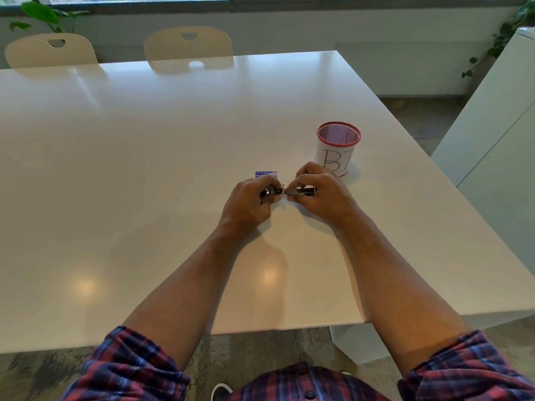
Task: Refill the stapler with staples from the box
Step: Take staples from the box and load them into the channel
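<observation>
A small dark metal stapler (301, 192) lies stretched out between both hands, just above the white table (144, 169). My left hand (249, 201) grips its left end. My right hand (318, 189) pinches its right part, fingers closed near the middle, where a small silvery piece shows; I cannot tell if it is a strip of staples. The small blue staple box (266, 174) stands right behind my left hand, partly hidden by the fingers.
A red mesh pen cup (337, 149) with a white label stands behind my right hand. Two beige chairs (188, 44) are at the table's far edge. A white cabinet (498, 134) stands to the right of the table.
</observation>
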`<state>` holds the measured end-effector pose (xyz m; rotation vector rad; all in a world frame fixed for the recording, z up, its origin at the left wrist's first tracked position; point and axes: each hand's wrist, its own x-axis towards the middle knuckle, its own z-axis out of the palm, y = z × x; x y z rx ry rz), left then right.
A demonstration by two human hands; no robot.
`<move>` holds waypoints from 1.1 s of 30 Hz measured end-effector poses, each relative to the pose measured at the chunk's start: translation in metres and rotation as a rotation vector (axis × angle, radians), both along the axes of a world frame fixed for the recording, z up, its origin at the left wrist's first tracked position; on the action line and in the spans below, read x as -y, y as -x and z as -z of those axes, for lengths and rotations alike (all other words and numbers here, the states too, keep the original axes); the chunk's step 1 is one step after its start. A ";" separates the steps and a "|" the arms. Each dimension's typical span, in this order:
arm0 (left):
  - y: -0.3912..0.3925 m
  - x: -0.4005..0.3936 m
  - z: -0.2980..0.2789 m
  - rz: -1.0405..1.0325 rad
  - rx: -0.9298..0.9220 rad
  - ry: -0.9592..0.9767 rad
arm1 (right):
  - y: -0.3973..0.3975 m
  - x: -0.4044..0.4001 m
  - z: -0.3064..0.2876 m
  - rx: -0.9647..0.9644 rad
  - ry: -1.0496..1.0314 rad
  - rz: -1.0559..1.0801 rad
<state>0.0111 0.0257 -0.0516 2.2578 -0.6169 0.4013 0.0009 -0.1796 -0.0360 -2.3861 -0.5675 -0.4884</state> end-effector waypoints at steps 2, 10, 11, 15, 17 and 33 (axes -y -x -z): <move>0.000 0.000 0.000 0.006 0.011 -0.006 | 0.000 0.000 0.000 -0.031 -0.024 0.018; 0.001 0.000 -0.001 -0.006 -0.002 -0.014 | -0.005 0.001 0.002 -0.241 -0.187 0.026; 0.001 0.000 -0.001 -0.005 -0.003 -0.019 | -0.006 0.001 0.003 -0.269 -0.212 0.023; 0.001 0.001 0.000 0.012 0.012 -0.040 | -0.007 0.003 0.003 -0.362 -0.282 0.012; 0.000 0.001 0.000 0.015 0.018 -0.034 | -0.007 0.004 0.002 -0.395 -0.315 0.011; 0.003 0.002 -0.002 0.002 0.035 -0.045 | -0.008 -0.006 0.002 -0.321 -0.390 0.188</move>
